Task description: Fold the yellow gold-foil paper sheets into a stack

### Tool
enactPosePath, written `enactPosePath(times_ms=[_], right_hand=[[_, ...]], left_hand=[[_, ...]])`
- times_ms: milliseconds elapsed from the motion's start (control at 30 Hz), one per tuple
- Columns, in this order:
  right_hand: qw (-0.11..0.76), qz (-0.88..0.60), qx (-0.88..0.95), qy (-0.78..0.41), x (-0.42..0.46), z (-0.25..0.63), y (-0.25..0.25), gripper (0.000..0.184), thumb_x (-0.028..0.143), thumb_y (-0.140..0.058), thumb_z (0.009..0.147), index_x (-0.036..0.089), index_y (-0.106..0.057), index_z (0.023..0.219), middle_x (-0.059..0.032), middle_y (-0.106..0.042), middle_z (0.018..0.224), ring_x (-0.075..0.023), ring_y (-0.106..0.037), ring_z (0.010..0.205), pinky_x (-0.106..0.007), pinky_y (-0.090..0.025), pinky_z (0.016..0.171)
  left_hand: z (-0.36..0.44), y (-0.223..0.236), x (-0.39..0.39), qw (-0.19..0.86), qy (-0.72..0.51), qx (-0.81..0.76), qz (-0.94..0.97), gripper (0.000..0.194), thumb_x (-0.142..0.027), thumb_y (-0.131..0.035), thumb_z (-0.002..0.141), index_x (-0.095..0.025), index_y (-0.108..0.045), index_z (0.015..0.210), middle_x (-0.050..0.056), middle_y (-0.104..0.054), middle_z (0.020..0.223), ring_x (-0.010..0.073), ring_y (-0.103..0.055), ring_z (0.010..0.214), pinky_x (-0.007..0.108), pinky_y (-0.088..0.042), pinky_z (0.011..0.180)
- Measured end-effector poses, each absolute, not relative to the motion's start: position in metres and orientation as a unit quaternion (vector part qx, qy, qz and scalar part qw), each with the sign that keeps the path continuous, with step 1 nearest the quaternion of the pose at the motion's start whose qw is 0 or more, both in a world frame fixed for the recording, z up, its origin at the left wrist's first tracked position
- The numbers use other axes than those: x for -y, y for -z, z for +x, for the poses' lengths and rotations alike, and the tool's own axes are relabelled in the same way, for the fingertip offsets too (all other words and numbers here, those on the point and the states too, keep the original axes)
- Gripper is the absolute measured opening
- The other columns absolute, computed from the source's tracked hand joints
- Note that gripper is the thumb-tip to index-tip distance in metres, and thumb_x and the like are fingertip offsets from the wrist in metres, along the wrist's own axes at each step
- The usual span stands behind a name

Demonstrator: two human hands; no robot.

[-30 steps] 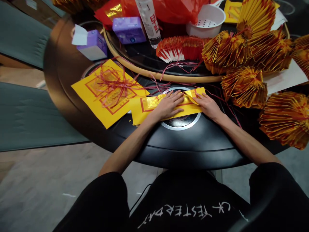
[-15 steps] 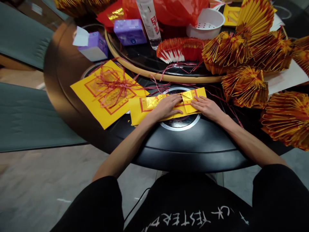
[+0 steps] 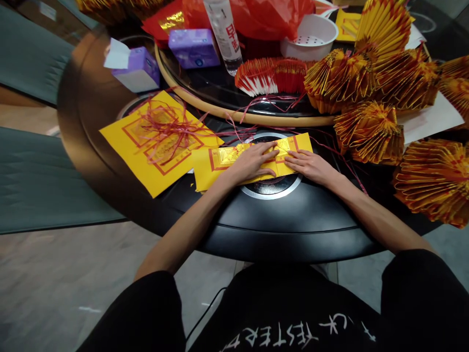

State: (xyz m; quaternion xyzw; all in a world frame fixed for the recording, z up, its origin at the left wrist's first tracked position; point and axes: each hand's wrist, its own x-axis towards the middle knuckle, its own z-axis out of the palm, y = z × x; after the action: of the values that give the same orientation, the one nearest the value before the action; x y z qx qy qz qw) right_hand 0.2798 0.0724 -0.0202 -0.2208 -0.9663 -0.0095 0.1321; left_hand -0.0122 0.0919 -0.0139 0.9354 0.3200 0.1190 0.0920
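Both my hands lie flat on a long strip of yellow joss paper [image 3: 207,168] printed with a red and gold border. My left hand [image 3: 252,164] presses its middle, and my right hand [image 3: 309,166] rests on its folded right end. The fingertips of the two hands nearly meet, and they hide part of the fold. To the left, touching the strip, lies a wider yellow sheet [image 3: 146,156] tangled with thin red ribbon [image 3: 172,129]. Strands of this ribbon trail towards both hands.
Pleated gold paper fans [image 3: 370,134] lie heaped to my right, with a red-and-white pleated fan [image 3: 271,76] behind. On the glass turntable [image 3: 238,116] stand a water bottle [image 3: 223,34], a white strainer bowl [image 3: 309,36], a purple packet [image 3: 194,49] and a red plastic bag [image 3: 271,14].
The raised flap at the strip's right end has been pressed down flat. My right hand has slid left over it, and the view has shifted slightly.
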Motion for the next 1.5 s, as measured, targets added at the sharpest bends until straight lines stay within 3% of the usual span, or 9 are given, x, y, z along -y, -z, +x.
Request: enactPosePath(times_ms=[267,400,533,667,767,867,1033,1200,1500], right_hand=[[0.131,-0.217,0.967,-0.014,-0.074,0.28,0.019,0.043,0.01,-0.051,0.105,0.018,-0.062,0.145,-0.0119,-0.068,0.144,-0.0264,-0.058,0.144,-0.049,-0.049,0.115],[0.141,-0.233,0.96,-0.059,-0.074,0.28,0.022,0.047,0.008,-0.05,0.104,0.021,-0.061,0.147,-0.0114,-0.065,0.149,-0.026,-0.057,0.145,-0.05,-0.049,0.115],[0.208,-0.319,0.917,-0.119,-0.074,0.28,0.024,0.049,0.01,-0.044,0.104,0.019,-0.059,0.15,-0.0118,-0.065,0.149,-0.0248,-0.062,0.139,-0.047,-0.05,0.115],[0.298,-0.425,0.84,-0.158,-0.074,0.282,0.02,0.049,0.027,-0.046,0.105,0.019,-0.058,0.151,-0.011,-0.067,0.147,-0.0288,-0.067,0.131,-0.047,-0.052,0.113],[0.324,-0.462,0.803,-0.189,-0.076,0.284,0.016,0.05,0.04,-0.052,0.103,0.016,-0.064,0.144,-0.0123,-0.073,0.137,-0.0335,-0.073,0.119,-0.046,-0.057,0.104],[0.333,-0.472,0.792,-0.199,-0.079,0.285,0.017,0.046,0.046,-0.051,0.104,0.016,-0.073,0.131,-0.0112,-0.076,0.132,-0.036,-0.072,0.121,-0.047,-0.057,0.104],[0.329,-0.478,0.8,-0.15,-0.082,0.285,0.028,0.034,0.032,-0.051,0.103,0.021,-0.082,0.106,-0.0093,-0.08,0.122,-0.0359,-0.065,0.134,-0.055,-0.051,0.112],[0.313,-0.469,0.82,-0.102,-0.082,0.285,0.035,0.035,0.021,-0.05,0.101,0.026,-0.077,0.123,-0.0083,-0.076,0.134,-0.0339,-0.049,0.15,-0.069,-0.034,0.121],[0.248,-0.396,0.881,-0.075,-0.073,0.28,0.023,0.05,0.012,-0.044,0.103,0.024,-0.061,0.147,-0.0101,-0.063,0.152,-0.028,-0.041,0.156,-0.062,-0.033,0.126]], left_hand=[[-0.01,0.01,-0.089,0.108,-0.108,-0.33,0.931,0.085,-0.072,-0.062,0.093,-0.012,-0.054,0.153,0.023,-0.051,0.16,0.0371,-0.045,0.152,0.054,-0.038,0.125],[-0.012,0.012,-0.087,0.118,-0.145,-0.343,0.921,0.088,-0.071,-0.065,0.092,-0.015,-0.047,0.158,0.023,-0.048,0.163,0.037,-0.046,0.151,0.055,-0.04,0.123],[-0.014,0.014,-0.086,0.118,-0.196,-0.362,0.904,0.088,-0.07,-0.071,0.088,-0.014,-0.05,0.153,0.024,-0.052,0.157,0.0372,-0.055,0.143,0.053,-0.047,0.118],[-0.012,0.013,-0.086,0.102,-0.166,-0.34,0.92,0.074,-0.066,-0.067,0.093,-0.011,-0.06,0.143,0.025,-0.055,0.154,0.0383,-0.052,0.144,0.054,-0.045,0.119],[-0.009,0.01,-0.086,0.09,-0.125,-0.347,0.925,0.074,-0.063,-0.061,0.098,-0.009,-0.057,0.148,0.025,-0.051,0.158,0.04,-0.043,0.152,0.058,-0.037,0.125],[-0.006,0.008,-0.085,0.09,-0.097,-0.361,0.923,0.075,-0.061,-0.055,0.101,-0.009,-0.052,0.154,0.023,-0.046,0.163,0.0398,-0.037,0.155,0.058,-0.031,0.128],[-0.003,0.008,-0.086,0.091,-0.089,-0.375,0.918,0.071,-0.06,-0.048,0.103,-0.011,-0.05,0.155,0.022,-0.046,0.164,0.0381,-0.036,0.156,0.058,-0.026,0.129],[-0.003,0.006,-0.085,0.093,-0.103,-0.374,0.917,0.066,-0.055,-0.047,0.104,-0.01,-0.055,0.151,0.022,-0.05,0.16,0.0394,-0.031,0.158,0.062,-0.025,0.129],[-0.001,0.005,-0.083,0.076,-0.084,-0.384,0.916,0.067,-0.055,-0.044,0.105,-0.008,-0.053,0.151,0.024,-0.048,0.161,0.0397,-0.031,0.159,0.062,-0.024,0.129]])
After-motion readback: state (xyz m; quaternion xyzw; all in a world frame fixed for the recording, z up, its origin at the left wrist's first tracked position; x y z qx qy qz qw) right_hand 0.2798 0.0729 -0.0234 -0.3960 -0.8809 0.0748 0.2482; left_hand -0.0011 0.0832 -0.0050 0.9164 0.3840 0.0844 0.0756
